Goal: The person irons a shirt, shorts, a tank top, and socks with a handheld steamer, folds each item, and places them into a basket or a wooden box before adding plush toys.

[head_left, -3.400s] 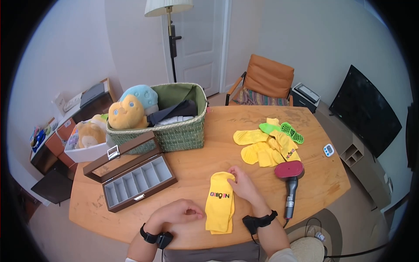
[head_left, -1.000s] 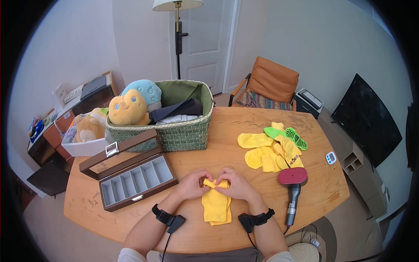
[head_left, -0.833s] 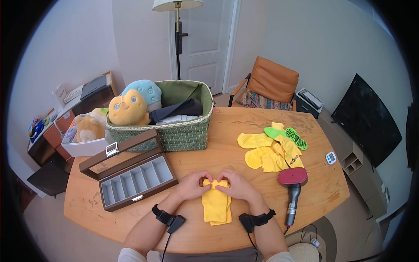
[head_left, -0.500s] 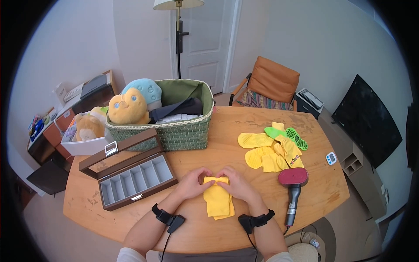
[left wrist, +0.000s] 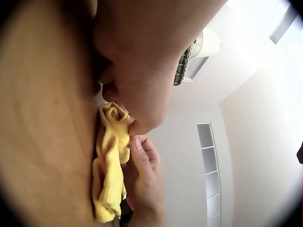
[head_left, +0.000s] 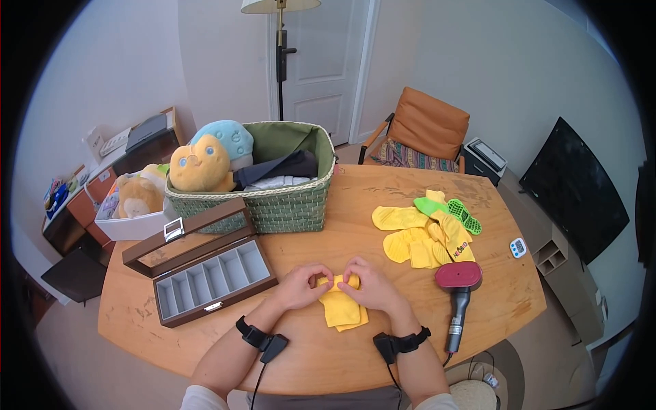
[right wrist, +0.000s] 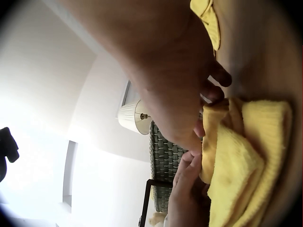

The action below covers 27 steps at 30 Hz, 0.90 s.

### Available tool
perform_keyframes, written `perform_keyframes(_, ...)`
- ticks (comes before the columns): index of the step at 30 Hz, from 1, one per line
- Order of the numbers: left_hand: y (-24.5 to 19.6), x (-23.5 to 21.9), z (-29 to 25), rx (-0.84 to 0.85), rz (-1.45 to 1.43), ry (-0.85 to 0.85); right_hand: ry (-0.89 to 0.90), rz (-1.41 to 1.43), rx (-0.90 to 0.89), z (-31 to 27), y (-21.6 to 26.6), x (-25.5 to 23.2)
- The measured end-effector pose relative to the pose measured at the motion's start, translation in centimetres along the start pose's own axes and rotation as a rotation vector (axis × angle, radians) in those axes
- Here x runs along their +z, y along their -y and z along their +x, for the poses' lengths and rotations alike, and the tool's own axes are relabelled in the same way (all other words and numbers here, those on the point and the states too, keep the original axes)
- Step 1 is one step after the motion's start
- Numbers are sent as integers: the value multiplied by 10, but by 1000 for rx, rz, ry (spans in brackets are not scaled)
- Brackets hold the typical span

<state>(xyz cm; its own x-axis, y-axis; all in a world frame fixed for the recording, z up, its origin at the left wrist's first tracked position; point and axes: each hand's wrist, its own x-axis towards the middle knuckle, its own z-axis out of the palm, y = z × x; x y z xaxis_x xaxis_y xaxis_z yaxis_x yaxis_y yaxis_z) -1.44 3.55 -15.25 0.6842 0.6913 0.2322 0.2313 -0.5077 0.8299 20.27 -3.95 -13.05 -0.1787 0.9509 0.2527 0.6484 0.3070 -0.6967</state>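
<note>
A pair of yellow socks [head_left: 343, 311] lies stacked on the wooden table in front of me, its far end curled into a roll. That rolled end [left wrist: 112, 114] shows as a small spiral in the left wrist view. My left hand [head_left: 301, 287] pinches the roll from the left with thumb and fingertips. From the right, my right hand [head_left: 375, 285] pinches the same roll, the two thumbs close together. Flat ribbed cuffs [right wrist: 274, 127] extend toward me in the right wrist view. Fingers partly hide the roll.
An open brown watch box [head_left: 213, 283] stands left, before a green woven basket [head_left: 283, 212] of plush toys and cloth. More yellow and green socks [head_left: 400, 219] lie at the back right. Nearby are a handheld steamer [head_left: 458, 294] and a small timer [head_left: 518, 247].
Earlier the socks lay flat, lettering up, with only the right hand at their far end. Both hands have since folded and rolled that end toward me, and the flat part has shortened.
</note>
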Motion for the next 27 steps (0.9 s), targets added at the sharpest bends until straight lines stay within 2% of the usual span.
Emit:
perform_keyframes(4,-13,-4,1,-183,51,70,-52,23,60,-5,-9,9)
perform_keyframes(5,-11,-2,1,-182,52,69,-53,22,59,-4,-10,7)
perform_keyframes(7,-4,3,-1,7,12,-28,96,-81,-35,-2,-11,1)
perform_keyframes(10,-11,-1,0,-86,46,44,63,-4,-36,-2,-10,3)
perform_keyframes(14,-6,2,-1,-79,5,-17,37,8,0,0,-5,4)
perform_keyframes(17,0,3,0,-32,46,-74,-31,-11,0,-1,5,1)
perform_keyframes(19,6,4,1,84,26,-62,-32,-33,39,-2,4,0)
perform_keyframes(23,1,5,2,72,51,-81,14,-101,-9,-2,-15,4)
perform_keyframes(25,2,8,2,156,73,-199,51,-59,13,-1,-7,1)
perform_keyframes(26,0,7,2,156,73,-199,51,-59,13,-1,-6,2)
perform_keyframes(27,-3,5,2,80,128,-130,16,-44,10,0,-5,2)
